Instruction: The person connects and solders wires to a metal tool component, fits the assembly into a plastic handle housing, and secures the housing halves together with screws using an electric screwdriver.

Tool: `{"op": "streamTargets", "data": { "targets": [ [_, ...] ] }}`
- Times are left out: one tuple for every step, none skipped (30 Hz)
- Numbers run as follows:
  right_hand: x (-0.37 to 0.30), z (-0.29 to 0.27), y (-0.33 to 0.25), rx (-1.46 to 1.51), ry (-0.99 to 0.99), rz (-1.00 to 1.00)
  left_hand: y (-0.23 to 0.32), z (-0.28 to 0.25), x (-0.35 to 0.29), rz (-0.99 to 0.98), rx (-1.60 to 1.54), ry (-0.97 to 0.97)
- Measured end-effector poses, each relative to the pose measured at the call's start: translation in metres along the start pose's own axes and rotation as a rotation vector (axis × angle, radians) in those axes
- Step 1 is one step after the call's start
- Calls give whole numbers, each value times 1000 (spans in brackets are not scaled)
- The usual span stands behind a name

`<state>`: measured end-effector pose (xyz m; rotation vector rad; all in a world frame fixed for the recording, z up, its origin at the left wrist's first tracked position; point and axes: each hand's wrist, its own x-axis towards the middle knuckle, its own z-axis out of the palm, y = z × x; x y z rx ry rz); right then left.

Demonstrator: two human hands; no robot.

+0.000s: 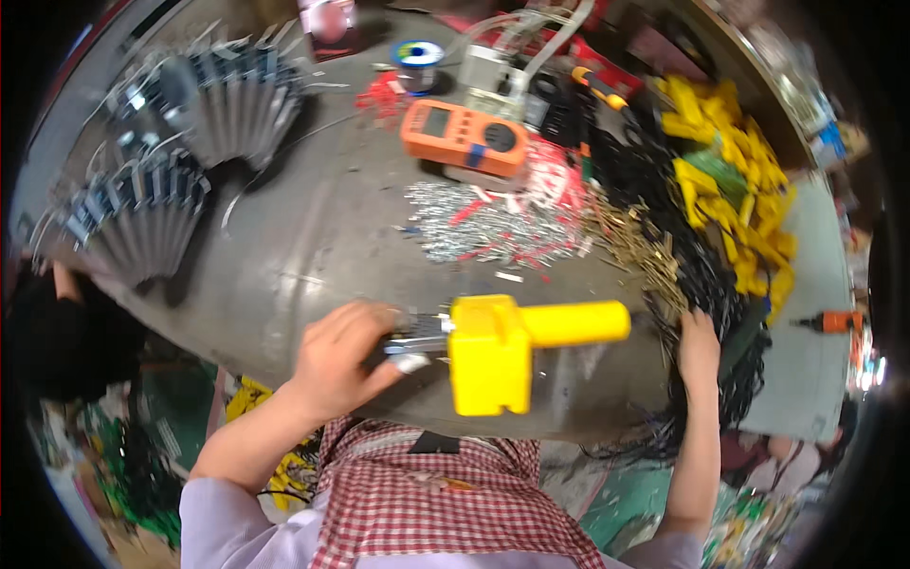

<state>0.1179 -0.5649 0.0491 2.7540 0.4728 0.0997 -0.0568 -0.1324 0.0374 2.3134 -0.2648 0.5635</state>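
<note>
My left hand [346,356] is closed on a grey metal piece [419,334] with narrow ridges. A yellow plastic housing [490,356] joins its right end, boxy, with a round handle sticking out to the right. It is held above the near edge of the table. Something pale covers the tip of my left thumb. On the right, my right hand [700,351] reaches into a heap of black wires [706,275]; its fingers look drawn together on the strands, though their tips are partly hidden.
Two fanned stacks of grey metal pieces [142,223] lie at the left. An orange multimeter [464,137], a solder spool [417,64], small silvery parts [464,228] and brass-coloured pins [630,237] are on the metal table [294,228]. Yellow plastic parts [739,161] are piled at the far right.
</note>
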Motion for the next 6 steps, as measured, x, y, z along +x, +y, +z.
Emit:
{"op": "streamTargets", "data": {
  "targets": [
    [-2,8,13,36,100,-14,4,-2,1,-2,-41,-8],
    [3,-9,2,118,126,114,6,-5,0,-7,-80,-14],
    [8,-34,-14,351,195,224,7,-9,-5,-35,-129,31],
    [3,-56,-28,565,252,362,5,-13,-9,-90,-118,55],
    [-1,-60,-51,855,139,306,8,-20,-20,-262,-144,107],
    [-4,-57,-78,1139,29,260,6,-30,-25,-416,-177,155]
  ]
}}
